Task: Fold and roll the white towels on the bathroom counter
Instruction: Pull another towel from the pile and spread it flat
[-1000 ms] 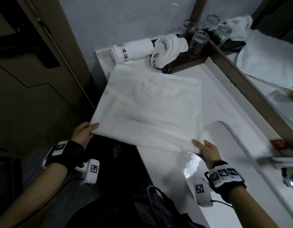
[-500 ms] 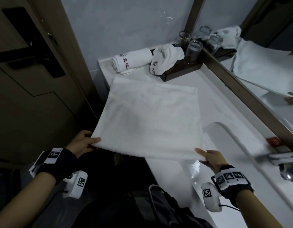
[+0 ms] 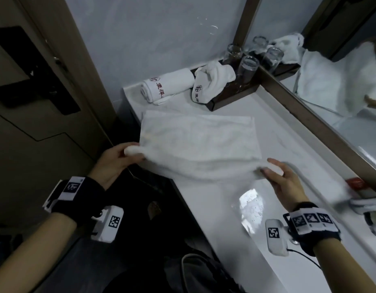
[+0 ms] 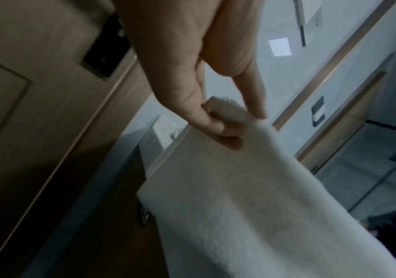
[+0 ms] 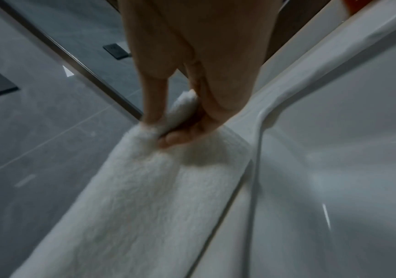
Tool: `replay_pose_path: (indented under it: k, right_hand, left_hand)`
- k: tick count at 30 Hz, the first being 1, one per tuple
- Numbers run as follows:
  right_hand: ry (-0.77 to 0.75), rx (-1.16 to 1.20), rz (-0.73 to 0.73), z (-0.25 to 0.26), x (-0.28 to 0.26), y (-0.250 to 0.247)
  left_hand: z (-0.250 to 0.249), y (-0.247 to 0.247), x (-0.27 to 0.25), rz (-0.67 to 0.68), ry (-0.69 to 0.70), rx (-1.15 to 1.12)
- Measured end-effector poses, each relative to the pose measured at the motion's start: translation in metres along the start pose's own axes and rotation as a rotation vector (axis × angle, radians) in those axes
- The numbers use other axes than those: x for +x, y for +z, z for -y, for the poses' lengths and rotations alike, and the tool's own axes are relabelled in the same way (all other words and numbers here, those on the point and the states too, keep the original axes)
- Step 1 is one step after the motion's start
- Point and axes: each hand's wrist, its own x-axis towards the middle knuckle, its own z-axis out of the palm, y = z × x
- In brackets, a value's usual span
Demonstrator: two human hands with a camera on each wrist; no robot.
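A white towel (image 3: 197, 140) lies spread on the white counter (image 3: 214, 208), its near edge lifted and bunched. My left hand (image 3: 128, 153) pinches the near left corner of the towel (image 4: 251, 188) between thumb and fingers. My right hand (image 3: 273, 170) pinches the near right corner of the towel (image 5: 144, 188) close to the sink rim. A rolled white towel (image 3: 168, 85) with red lettering lies at the back of the counter. Beside it a loosely bundled white towel (image 3: 212, 81) leans on a dark tray.
A dark wooden tray (image 3: 231, 96) at the back holds upturned glasses (image 3: 246, 70). A framed mirror (image 3: 330, 81) runs along the right. The sink basin (image 3: 252, 208) and a tap (image 3: 364, 206) lie to my right. A brown door (image 3: 35, 102) stands to the left.
Both hands have lifted the towel's near edge and carried it up and forward over the counter. The flat towel now has a raised, bunched fold along its near side.
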Motion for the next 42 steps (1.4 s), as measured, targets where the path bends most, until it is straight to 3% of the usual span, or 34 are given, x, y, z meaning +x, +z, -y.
replay_pose_path:
  k: [2, 6, 9, 11, 14, 18, 28, 30, 32, 35, 36, 38, 42]
  right_hand:
    - [-0.046, -0.163, 0.006, 0.007, 0.012, 0.009]
    - [-0.118, -0.427, -0.202, 0.017, 0.052, 0.020]
    - [-0.074, -0.420, -0.335, 0.020, 0.089, 0.025]
    - [-0.012, -0.351, -0.416, 0.023, 0.110, 0.030]
    - [-0.036, -0.382, -0.455, 0.030, 0.138, 0.040]
    - [-0.037, -0.484, -0.499, 0.044, 0.164, 0.057]
    - [0.107, -0.745, -0.438, 0.047, 0.203, 0.075]
    - [0.064, -0.863, -0.436, 0.047, 0.204, 0.078]
    - [-0.115, -1.001, -0.424, 0.044, 0.197, 0.089]
    - [-0.334, -1.139, -0.176, 0.026, 0.182, 0.118]
    - [-0.289, -1.203, -0.051, 0.019, 0.179, 0.126]
    - [-0.102, -1.306, 0.111, 0.007, 0.178, 0.132]
    - [-0.033, -1.357, 0.184, 0.001, 0.181, 0.125]
  left_hand:
    - [-0.008, 0.006, 0.024, -0.017, 0.071, 0.214]
    - [-0.012, 0.006, 0.075, -0.202, 0.079, 0.406]
    - [-0.013, 0.008, 0.103, -0.269, 0.208, 0.649]
    - [-0.018, 0.007, 0.119, -0.235, 0.242, 0.635]
    - [-0.026, 0.005, 0.142, -0.144, 0.176, 0.512]
    - [-0.027, 0.003, 0.170, -0.173, 0.132, 0.480]
    - [-0.011, 0.009, 0.209, -0.115, -0.211, 0.900]
    - [-0.011, 0.018, 0.205, -0.198, -0.145, 1.070]
    - [-0.010, 0.033, 0.197, -0.220, 0.043, 1.200]
    - [0.004, 0.065, 0.180, 0.108, 0.304, 1.234]
    - [0.013, 0.074, 0.175, 0.211, 0.321, 1.263]
    - [0.028, 0.083, 0.171, 0.283, 0.264, 1.307]
    - [0.042, 0.077, 0.180, 0.285, 0.241, 1.393]
